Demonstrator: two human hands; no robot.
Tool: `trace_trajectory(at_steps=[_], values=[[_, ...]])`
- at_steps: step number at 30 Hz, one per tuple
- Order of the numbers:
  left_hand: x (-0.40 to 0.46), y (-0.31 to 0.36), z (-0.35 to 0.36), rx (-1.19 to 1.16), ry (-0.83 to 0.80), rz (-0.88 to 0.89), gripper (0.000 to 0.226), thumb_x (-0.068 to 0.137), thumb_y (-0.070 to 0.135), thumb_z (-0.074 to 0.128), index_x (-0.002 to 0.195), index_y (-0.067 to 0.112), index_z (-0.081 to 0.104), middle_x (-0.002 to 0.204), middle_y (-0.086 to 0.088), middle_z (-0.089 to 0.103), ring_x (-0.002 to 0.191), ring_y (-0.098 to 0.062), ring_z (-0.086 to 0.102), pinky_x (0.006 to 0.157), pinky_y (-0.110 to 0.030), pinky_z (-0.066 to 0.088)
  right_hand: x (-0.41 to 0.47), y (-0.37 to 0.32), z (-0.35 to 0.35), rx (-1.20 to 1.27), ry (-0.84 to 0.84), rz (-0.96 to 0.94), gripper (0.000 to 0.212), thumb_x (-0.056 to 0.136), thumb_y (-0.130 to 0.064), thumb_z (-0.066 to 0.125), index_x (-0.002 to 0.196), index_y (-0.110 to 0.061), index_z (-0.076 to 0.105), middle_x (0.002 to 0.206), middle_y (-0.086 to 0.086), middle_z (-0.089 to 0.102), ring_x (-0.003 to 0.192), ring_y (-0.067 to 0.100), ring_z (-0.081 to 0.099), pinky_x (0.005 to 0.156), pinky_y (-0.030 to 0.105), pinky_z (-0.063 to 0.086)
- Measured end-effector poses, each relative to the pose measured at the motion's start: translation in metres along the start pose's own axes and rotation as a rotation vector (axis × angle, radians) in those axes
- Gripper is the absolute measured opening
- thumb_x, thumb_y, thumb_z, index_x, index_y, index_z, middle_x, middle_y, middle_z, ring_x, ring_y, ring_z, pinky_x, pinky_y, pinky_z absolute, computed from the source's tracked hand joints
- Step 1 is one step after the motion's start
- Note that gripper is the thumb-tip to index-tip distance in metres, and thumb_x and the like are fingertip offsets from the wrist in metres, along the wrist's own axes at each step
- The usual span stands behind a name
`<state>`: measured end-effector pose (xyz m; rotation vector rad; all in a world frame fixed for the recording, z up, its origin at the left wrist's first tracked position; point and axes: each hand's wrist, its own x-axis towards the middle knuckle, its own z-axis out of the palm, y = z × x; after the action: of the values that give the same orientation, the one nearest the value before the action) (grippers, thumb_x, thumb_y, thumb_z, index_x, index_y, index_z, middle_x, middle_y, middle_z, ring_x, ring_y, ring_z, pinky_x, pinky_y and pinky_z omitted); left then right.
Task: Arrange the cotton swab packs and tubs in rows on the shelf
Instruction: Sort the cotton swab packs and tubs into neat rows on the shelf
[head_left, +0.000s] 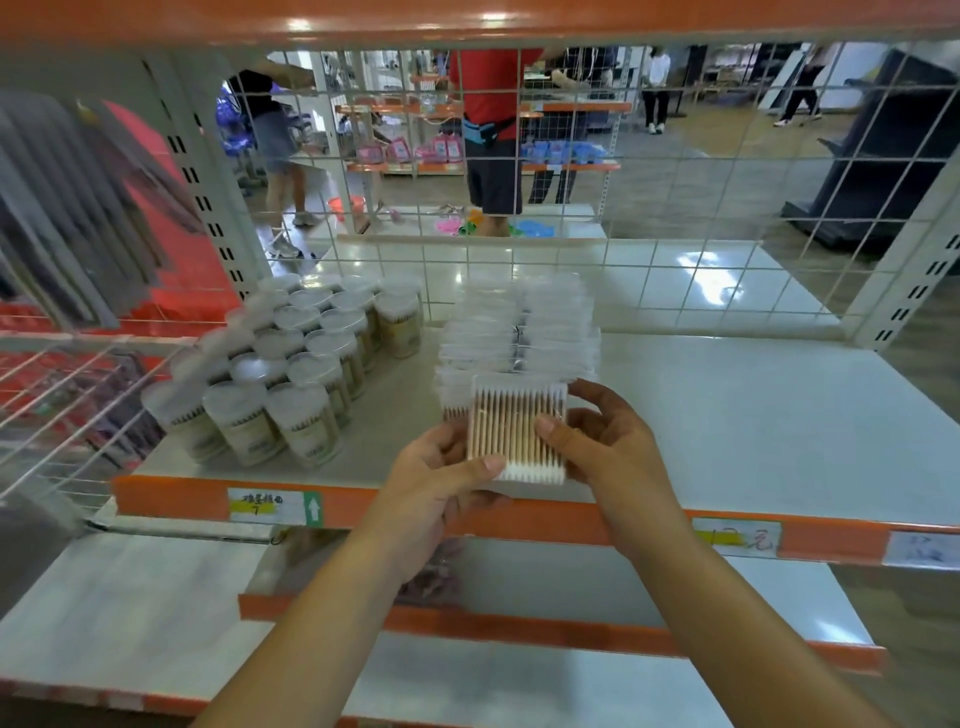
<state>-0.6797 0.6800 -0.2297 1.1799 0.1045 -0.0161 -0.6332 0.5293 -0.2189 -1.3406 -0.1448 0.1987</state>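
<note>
Both hands, the left hand and right hand, pinch a cotton swab pack upright near the shelf front edge, against the row of packs; a careless push could topple that leaning row backward.

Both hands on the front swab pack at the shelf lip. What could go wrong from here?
1. The swab pack, held by the left hand and right hand, sits near the orange shelf edge; released there, it may tip off.
2. Pushing it back could skew the row of packs behind it.
3. The tubs stand close on the left; a sideways slip could knock the front ones.
</note>
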Motion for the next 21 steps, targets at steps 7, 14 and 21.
trace_trajectory(at_steps=[7, 14, 21], values=[[0.004, 0.002, -0.001, 0.025, 0.019, 0.021, 0.041, 0.062, 0.005, 0.066, 0.103, 0.004, 0.059, 0.089, -0.01, 0.07, 0.079, -0.021, 0.066, 0.059, -0.028, 0.057, 0.005, -0.002, 0.0, -0.062, -0.022, -0.021, 0.039, 0.081, -0.008, 0.066, 0.118, -0.015, 0.054, 0.086, 0.011, 0.063, 0.074, 0.019, 0.067, 0.059, 0.024, 0.055], [0.005, -0.001, 0.005, 0.003, 0.08, 0.077, 0.04, 0.064, 0.003, 0.066, 0.103, 0.005, 0.058, 0.085, -0.007, 0.069, 0.075, -0.017, 0.067, 0.059, -0.027, 0.056, 0.01, 0.004, 0.001, -0.343, 0.153, -0.195, 0.033, 0.077, -0.019, 0.073, 0.099, -0.029, 0.051, 0.086, -0.005, 0.052, 0.072, 0.009, 0.053, 0.057, 0.021, 0.05], [0.005, -0.001, 0.014, 0.04, 0.182, 0.176, 0.028, 0.077, 0.001, 0.065, 0.1, 0.015, 0.06, 0.088, 0.002, 0.07, 0.079, -0.012, 0.067, 0.068, -0.031, 0.058, 0.011, 0.004, 0.003, -0.469, 0.05, -0.332, 0.028, 0.084, -0.007, 0.064, 0.084, -0.035, 0.061, 0.089, -0.004, 0.064, 0.075, 0.004, 0.061, 0.07, 0.018, 0.05]])
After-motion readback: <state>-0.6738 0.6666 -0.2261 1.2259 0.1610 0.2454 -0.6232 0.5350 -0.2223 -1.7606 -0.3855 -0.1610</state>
